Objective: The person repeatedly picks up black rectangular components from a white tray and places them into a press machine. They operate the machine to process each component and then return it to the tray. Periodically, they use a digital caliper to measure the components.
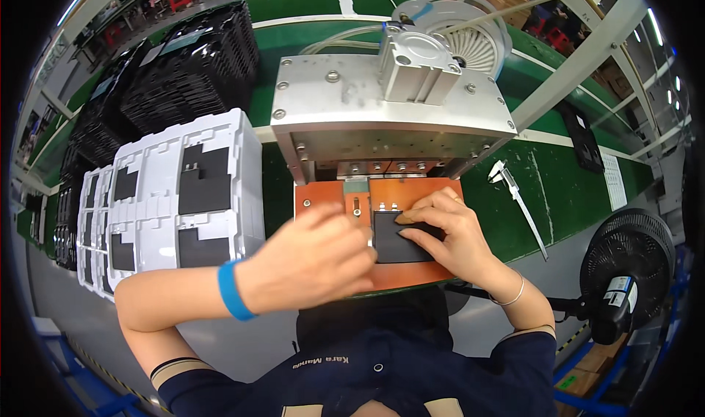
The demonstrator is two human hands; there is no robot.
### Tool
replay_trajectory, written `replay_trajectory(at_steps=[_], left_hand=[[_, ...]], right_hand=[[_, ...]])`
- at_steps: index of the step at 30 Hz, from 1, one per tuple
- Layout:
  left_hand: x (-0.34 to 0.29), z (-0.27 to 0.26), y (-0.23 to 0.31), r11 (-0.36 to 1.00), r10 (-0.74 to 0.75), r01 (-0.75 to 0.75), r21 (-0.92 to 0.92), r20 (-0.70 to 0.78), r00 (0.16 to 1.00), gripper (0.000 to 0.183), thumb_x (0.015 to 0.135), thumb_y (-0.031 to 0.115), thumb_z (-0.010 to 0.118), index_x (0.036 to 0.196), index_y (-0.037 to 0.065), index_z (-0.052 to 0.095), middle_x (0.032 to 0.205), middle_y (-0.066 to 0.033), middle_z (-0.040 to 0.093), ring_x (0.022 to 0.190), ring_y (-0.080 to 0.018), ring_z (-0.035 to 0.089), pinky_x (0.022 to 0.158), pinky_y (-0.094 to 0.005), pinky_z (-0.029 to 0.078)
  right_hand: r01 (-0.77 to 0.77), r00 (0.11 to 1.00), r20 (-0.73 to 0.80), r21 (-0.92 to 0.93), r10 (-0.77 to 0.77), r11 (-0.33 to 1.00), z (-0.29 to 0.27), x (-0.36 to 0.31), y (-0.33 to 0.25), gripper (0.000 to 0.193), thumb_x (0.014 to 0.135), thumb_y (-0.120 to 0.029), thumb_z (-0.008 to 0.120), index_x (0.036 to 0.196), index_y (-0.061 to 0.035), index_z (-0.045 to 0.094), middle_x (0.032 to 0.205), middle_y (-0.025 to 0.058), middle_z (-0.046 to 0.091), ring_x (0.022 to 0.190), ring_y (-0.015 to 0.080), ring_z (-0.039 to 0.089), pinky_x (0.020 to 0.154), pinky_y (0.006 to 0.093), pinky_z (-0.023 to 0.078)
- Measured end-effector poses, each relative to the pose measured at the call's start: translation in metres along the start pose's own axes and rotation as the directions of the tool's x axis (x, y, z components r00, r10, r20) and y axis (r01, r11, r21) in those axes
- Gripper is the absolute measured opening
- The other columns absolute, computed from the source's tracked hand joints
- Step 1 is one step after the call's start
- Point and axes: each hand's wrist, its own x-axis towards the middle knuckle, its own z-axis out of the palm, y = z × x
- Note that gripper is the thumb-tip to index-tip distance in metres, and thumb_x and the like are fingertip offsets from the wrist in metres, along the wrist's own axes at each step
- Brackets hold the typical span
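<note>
A black, flat rectangular piece [389,249] with small metal tabs on its far edge lies on the orange plate [312,191] of a metal press [345,109]. My right hand [457,233] grips the piece, thumb and fingers closing over its right part. Beside its left edge hovers my left hand [312,259], fingers curled and partly blurred by motion. Whether anything is inside those curled fingers is hidden. A small slotted block [357,205] is set in the plate between my hands.
To the left stand white trays [150,153] holding similar black pieces, with stacked black trays [194,64] behind. A caliper [521,200] lies on the green table [547,160] at right. A black fan [624,270] stands near my right elbow. Behind the press is a large reel [477,42].
</note>
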Motion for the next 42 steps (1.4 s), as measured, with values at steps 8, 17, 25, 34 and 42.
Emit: replay_trajectory(at_steps=[8,17,25,34,42], left_hand=[[-0.001,0.028,0.006,0.994,0.028,-0.007,-0.106,0.196,0.98,0.067,0.09,0.053,0.06,0.136,0.006,0.052,0.142,-0.0172,0.049,0.129,-0.0297,0.05,0.105,-0.0487,0.039],[0.0,0.032,0.003,0.992,0.026,-0.002,-0.125,0.191,0.981,0.066,0.089,0.056,0.059,0.132,0.007,0.056,0.137,-0.0161,0.053,0.125,-0.0278,0.052,0.104,-0.0481,0.039],[0.001,0.036,-0.003,0.981,0.004,0.023,-0.195,0.139,0.99,0.06,0.088,0.055,0.061,0.128,0.01,0.062,0.133,-0.0142,0.056,0.126,-0.0284,0.052,0.107,-0.0502,0.035],[-0.002,0.037,-0.004,0.959,-0.061,0.095,-0.267,0.136,0.989,0.058,0.087,0.054,0.062,0.128,0.013,0.063,0.141,-0.0124,0.053,0.129,-0.0322,0.049,0.109,-0.0529,0.031],[0.003,0.036,-0.007,0.942,-0.21,0.25,-0.222,0.191,0.959,0.071,0.086,0.062,0.059,0.137,0.013,0.057,0.15,-0.0169,0.042,0.137,-0.0418,0.036,0.112,-0.0603,0.024]], right_hand=[[0.182,0.982,0.002,-0.226,-0.187,0.957,0.017,0.003,0.003,0.031,0.074,-0.002,0.066,0.105,-0.0013,0.067,0.103,0.0084,0.063,0.094,0.0264,0.058,0.082,0.038,0.047],[0.17,0.984,0.004,-0.315,-0.178,0.934,0.022,0.011,0.007,0.034,0.076,-0.005,0.066,0.11,-0.0028,0.067,0.111,0.0086,0.06,0.106,0.0274,0.055,0.086,0.0387,0.047],[0.139,0.99,0.025,-0.239,-0.137,0.961,0.021,0.01,0.005,0.036,0.076,-0.006,0.07,0.111,-0.0073,0.069,0.119,0.0085,0.057,0.108,0.0276,0.054,0.087,0.0387,0.046],[0.02,0.997,0.082,-0.131,-0.009,0.991,-0.007,-0.025,-0.001,0.04,0.074,-0.022,0.081,0.109,-0.0072,0.068,0.12,0.01,0.062,0.106,0.0292,0.056,0.091,0.0397,0.047],[0.074,0.997,0.022,-0.109,-0.071,0.991,-0.002,0.004,0.021,0.032,0.073,-0.02,0.082,0.1,-0.0063,0.071,0.115,0.0076,0.065,0.102,0.0285,0.058,0.088,0.0378,0.049]])
